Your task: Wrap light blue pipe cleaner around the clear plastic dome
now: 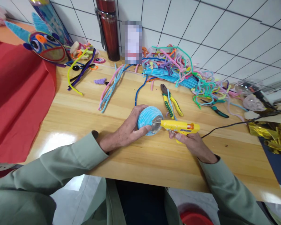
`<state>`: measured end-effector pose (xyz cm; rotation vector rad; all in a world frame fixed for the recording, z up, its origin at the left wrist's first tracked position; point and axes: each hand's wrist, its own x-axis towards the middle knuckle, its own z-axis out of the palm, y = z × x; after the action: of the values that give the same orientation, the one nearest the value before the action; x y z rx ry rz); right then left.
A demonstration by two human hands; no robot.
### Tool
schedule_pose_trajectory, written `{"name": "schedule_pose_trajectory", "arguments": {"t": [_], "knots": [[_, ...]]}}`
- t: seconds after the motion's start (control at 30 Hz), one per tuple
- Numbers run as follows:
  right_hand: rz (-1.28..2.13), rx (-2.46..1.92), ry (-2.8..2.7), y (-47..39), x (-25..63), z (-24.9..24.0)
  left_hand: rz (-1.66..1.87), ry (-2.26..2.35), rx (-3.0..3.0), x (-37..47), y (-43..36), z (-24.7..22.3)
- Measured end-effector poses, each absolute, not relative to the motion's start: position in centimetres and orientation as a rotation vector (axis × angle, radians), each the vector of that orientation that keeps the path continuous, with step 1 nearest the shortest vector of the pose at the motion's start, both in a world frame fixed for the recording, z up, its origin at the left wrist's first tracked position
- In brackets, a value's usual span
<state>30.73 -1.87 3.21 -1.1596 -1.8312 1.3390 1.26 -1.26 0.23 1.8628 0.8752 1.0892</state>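
Note:
My left hand (133, 126) is closed around a ball wrapped in light-blue pipe cleaner (148, 114), with a bare greyish patch on its right side. In my right hand (189, 140) is a yellow hot glue gun (178, 125), gripped by its handle. Its metal nozzle points left and lies over the bare patch; whether it touches cannot be made out. A dark blue pipe cleaner (140, 87) runs from near the ball toward the back. Just behind the glue gun lie yellow-and-green pliers (172, 103), with a light-blue strand across them.
A tangled heap of colourful pipe cleaners (175, 67) lies along the tiled wall, near a red thermos (109, 31) and a phone (133, 43). Green-handled cutters (219, 111) lie right. The glue gun's black cord (234, 122) trails right. Red cloth (21, 100) covers the left side.

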Motion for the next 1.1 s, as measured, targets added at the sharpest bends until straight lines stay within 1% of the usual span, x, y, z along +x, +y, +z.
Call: {"name": "schedule_pose_trajectory", "arguments": {"t": [1.1], "knots": [[1.333,-1.147,-1.841,-1.8,30.83,3.19,1.092,0.872,1.869,1.27,-1.24,0.2]]}}
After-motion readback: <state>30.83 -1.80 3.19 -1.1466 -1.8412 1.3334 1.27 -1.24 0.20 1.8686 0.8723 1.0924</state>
